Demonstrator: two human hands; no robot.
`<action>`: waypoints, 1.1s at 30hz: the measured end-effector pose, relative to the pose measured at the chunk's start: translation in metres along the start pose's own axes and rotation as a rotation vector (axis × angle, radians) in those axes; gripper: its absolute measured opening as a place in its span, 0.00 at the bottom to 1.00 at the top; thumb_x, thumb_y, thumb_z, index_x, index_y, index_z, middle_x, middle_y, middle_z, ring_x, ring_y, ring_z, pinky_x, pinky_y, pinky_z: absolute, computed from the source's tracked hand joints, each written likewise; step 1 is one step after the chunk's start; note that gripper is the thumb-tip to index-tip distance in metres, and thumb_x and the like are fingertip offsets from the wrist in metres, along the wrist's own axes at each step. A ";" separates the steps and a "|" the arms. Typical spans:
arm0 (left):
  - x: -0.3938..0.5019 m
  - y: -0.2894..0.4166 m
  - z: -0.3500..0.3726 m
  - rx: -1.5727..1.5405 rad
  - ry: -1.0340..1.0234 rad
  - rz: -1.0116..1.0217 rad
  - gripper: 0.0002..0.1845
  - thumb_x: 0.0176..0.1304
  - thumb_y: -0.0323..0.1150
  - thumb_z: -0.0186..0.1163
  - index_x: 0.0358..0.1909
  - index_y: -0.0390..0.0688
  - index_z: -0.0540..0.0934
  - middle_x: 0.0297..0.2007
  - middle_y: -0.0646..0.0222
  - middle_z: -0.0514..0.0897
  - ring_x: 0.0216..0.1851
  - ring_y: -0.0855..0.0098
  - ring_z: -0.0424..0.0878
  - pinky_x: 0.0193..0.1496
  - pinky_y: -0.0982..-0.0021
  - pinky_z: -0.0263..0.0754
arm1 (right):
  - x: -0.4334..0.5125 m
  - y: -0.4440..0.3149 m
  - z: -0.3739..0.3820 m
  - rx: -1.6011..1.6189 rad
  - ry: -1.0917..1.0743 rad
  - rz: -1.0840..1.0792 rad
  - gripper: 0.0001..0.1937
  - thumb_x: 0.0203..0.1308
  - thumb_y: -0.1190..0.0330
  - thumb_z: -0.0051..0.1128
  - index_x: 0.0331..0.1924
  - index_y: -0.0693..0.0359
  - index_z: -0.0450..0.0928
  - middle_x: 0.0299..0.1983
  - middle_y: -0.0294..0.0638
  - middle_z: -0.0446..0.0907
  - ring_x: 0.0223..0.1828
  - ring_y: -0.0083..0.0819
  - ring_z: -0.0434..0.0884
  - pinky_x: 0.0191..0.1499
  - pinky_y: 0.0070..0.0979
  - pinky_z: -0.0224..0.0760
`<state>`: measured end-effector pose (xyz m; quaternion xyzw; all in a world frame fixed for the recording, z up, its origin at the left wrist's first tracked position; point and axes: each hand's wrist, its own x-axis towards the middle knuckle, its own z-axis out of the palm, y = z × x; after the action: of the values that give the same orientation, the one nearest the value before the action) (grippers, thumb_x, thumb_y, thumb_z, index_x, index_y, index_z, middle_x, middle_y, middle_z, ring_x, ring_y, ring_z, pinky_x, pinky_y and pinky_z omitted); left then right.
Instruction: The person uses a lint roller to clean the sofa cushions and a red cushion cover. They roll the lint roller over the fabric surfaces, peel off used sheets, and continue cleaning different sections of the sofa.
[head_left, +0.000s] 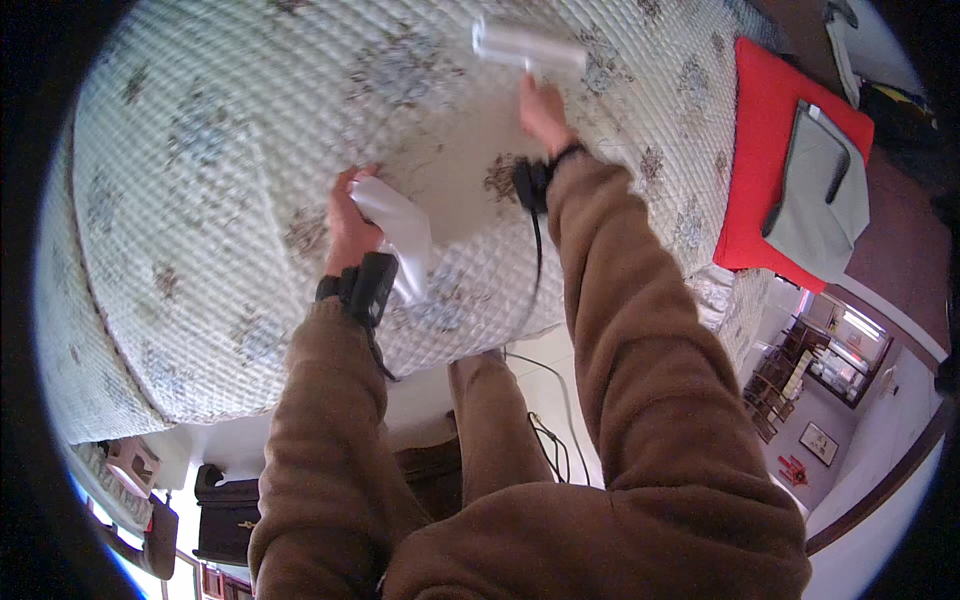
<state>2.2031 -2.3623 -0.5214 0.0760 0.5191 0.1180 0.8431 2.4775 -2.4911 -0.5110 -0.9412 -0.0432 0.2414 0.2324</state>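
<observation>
My right hand (546, 116) grips the short handle of a lint roller (532, 51), whose pale cylinder is blurred. The roller is over the far middle of a quilted, flower-patterned bedspread (225, 217); whether it touches the fabric I cannot tell. Closer to me, my left hand (351, 225) holds a glossy white piece, a plastic sleeve or sheet (397, 225), its lower end hanging towards the bed's near edge. Each wrist carries a black strapped device, and a cable runs from the right one (531, 184).
A red cushion (754, 135) with a grey cloth item (817, 195) on it is at the right of the bed. Loose cables (559, 450) lie on the floor by my leg. Dark wooden furniture (225, 517) stands at the lower left.
</observation>
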 end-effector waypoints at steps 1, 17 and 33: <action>0.018 -0.010 0.006 0.007 0.027 0.044 0.15 0.59 0.44 0.50 0.32 0.41 0.76 0.26 0.72 0.75 0.32 0.72 0.72 0.36 0.72 0.68 | 0.038 -0.008 -0.022 0.161 -0.260 0.028 0.29 0.63 0.50 0.34 0.35 0.75 0.75 0.35 0.61 0.77 0.39 0.58 0.75 0.43 0.46 0.68; 0.044 0.001 -0.013 0.151 0.323 0.023 0.16 0.51 0.50 0.51 0.28 0.47 0.75 0.27 0.69 0.76 0.31 0.66 0.75 0.37 0.62 0.72 | -0.181 0.200 -0.134 -0.141 -0.192 0.143 0.18 0.61 0.59 0.45 0.49 0.62 0.65 0.30 0.53 0.77 0.31 0.52 0.77 0.31 0.46 0.69; 0.051 0.003 -0.041 0.160 0.351 0.133 0.18 0.51 0.51 0.51 0.33 0.48 0.76 0.30 0.70 0.78 0.34 0.66 0.76 0.41 0.61 0.71 | 0.234 -0.001 -0.161 -0.463 0.121 -0.789 0.15 0.63 0.63 0.37 0.38 0.66 0.72 0.29 0.54 0.75 0.32 0.45 0.77 0.36 0.41 0.70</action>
<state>2.1884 -2.3446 -0.5822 0.1552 0.6597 0.1430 0.7212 2.7599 -2.5119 -0.4878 -0.8923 -0.4374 0.0631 0.0924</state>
